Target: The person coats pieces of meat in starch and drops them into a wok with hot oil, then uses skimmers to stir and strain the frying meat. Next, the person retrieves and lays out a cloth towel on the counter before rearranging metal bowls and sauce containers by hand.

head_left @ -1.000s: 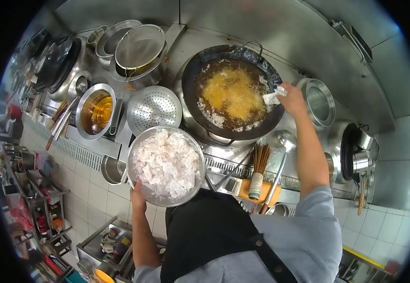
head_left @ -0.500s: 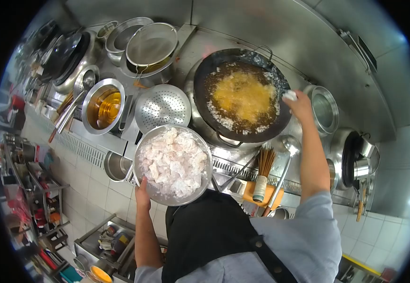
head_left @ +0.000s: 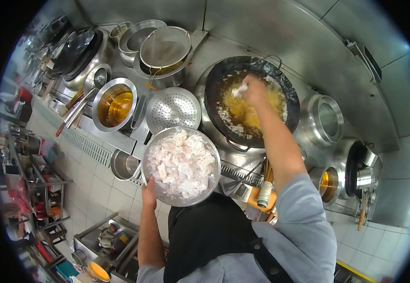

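Note:
My left hand (head_left: pixel 149 192) grips the left rim of a round metal bowl (head_left: pixel 213 186). Inside lie many flour-coated white pieces (head_left: pixel 181 162). Over the black wok (head_left: pixel 290 101), my right hand (head_left: pixel 253 89) pinches a white coated piece (head_left: pixel 239 90) above the bubbling yellow oil (head_left: pixel 249 113). Pale crumbs float around the oil's edge. A perforated metal ladle (head_left: pixel 173 111) lies between the bowl and the wok, just behind the bowl.
A pot of amber oil (head_left: pixel 115 104) stands at the left, with ladles beside it. Behind are a mesh strainer (head_left: pixel 165 47) and stacked bowls. A bamboo brush (head_left: pixel 265 193) is below the wok. Another pot (head_left: pixel 330 120) stands at the right.
My right hand has moved left from the wok's right edge to over the oil, still with a white piece. The view has shifted slightly; my left hand keeps hold of the bowl.

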`<move>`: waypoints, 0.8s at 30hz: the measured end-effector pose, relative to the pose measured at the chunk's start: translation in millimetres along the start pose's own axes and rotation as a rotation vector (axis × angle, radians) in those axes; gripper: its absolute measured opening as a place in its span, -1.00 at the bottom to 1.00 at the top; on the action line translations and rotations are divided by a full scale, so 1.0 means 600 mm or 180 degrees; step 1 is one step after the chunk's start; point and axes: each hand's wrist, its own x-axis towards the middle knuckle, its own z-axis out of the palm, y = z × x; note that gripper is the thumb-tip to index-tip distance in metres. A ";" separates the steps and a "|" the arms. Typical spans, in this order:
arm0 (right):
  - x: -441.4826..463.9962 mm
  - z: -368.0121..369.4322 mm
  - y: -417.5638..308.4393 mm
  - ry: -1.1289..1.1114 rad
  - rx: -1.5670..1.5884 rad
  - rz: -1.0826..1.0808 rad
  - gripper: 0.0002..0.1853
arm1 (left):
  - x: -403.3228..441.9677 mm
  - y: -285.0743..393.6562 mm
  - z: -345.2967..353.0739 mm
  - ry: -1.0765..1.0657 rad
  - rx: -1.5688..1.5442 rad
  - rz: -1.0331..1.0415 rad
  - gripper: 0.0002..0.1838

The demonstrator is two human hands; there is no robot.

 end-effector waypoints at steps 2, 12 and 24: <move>0.038 -0.012 0.022 0.1004 -0.0153 -0.0208 -0.48 | -0.008 0.003 -0.005 0.0068 0.0066 -0.0022 -0.30; -0.341 0.035 -0.148 -0.1299 0.1687 -0.1130 -0.34 | 0.023 -0.030 -0.023 0.0017 0.0226 0.0011 -0.28; -0.440 0.240 -0.275 -0.1631 0.0079 -0.2500 -0.48 | 0.017 -0.014 -0.015 -0.0080 0.0297 0.0018 -0.32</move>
